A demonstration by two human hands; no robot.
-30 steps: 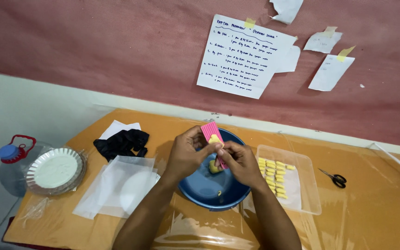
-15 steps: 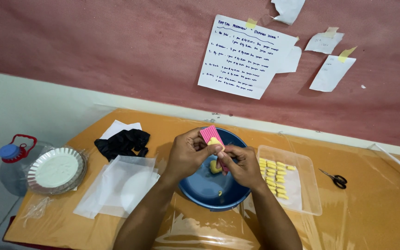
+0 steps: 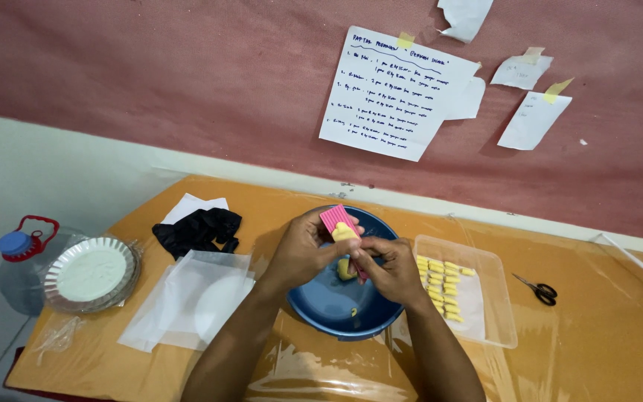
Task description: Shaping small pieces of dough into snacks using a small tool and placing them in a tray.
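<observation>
So: left hand [image 3: 303,253] gripping pink ridged board [image 3: 338,220] tilted over blue bowl [image 3: 329,305], catching bits | right hand [image 3: 388,266] pinching yellow dough [image 3: 343,232] against it | tray of shaped pieces [image 3: 440,279] just right, handy.

Lighting: even, moderately bright, soft, from above. Shadows: faint and diffuse beneath the hands [image 3: 351,257] and along the blue bowl [image 3: 336,309]. Glare: pale sheen on the clear plastic sheeting over the counter [image 3: 597,350], strongest at the creased front edge. Focus: sharp at centre; writing on the wall papers [image 3: 396,93] too small to resolve. Distortion: wide-angle bowing at the edges, counter corners slightly stretched.
</observation>
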